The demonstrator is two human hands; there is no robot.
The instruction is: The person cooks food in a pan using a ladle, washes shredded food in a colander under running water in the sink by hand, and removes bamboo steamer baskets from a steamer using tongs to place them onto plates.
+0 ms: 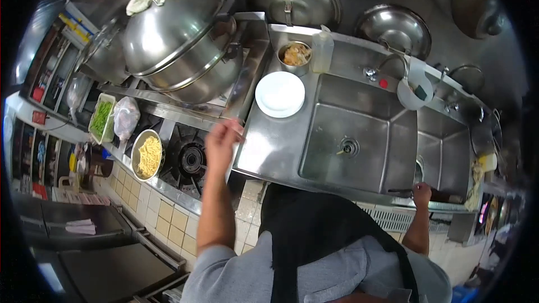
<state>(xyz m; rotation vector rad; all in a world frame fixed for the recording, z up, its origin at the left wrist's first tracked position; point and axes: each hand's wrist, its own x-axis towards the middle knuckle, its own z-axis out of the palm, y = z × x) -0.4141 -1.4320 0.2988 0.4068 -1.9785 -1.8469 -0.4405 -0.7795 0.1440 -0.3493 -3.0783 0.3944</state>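
Observation:
My left hand (222,136) is raised between the stove and the metal counter, its fingers pinched together; a small pale edge shows at the fingertips, too unclear to name. Near it, a stack of white plates (280,94) rests on the counter. At the sink's front edge, my right hand (422,195) is closed around a long dark tool (446,197); its kind cannot be made out. To the left of my left hand is a gas burner (192,158), with a metal bowl of yellow strips (149,156) beside it.
A large lidded steel pot (174,39) stands on the back stove. Behind the plates are a pot of scraps (295,56) and a plastic bottle (322,50). A double sink (359,134) fills the right. A green-filled basket (102,118) and plastic bag (126,116) sit far left.

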